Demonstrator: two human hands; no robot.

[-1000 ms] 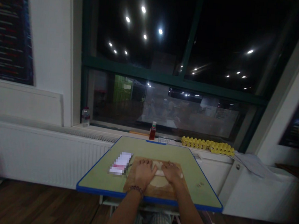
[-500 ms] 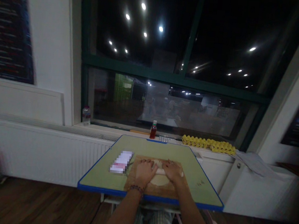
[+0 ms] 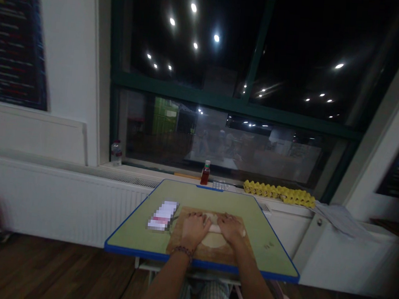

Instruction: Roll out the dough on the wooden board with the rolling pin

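A pale rolling pin (image 3: 215, 228) lies across a flat round sheet of dough (image 3: 213, 240) on a wooden board (image 3: 175, 241). My left hand (image 3: 194, 228) is over the pin's left part, its fingers curved forward on it. On the right part rests my right hand (image 3: 230, 227), fingers also bent over the pin, and the pin's end shows just beyond it. Both hands hide much of the pin and the dough's sides. More dough shows between the hands, beyond the pin.
The board sits on a green table (image 3: 136, 230) with a blue edge. A phone (image 3: 163, 215) lies left of the board. On the sill behind stand a bottle of dark red liquid (image 3: 205, 173), a clear bottle (image 3: 116, 154) and yellow egg trays (image 3: 279, 193). Papers (image 3: 340, 220) lie at right.
The view has shifted very slightly. Both hands stay on the rolling pin in nearly the same place, and the dough looks the same.
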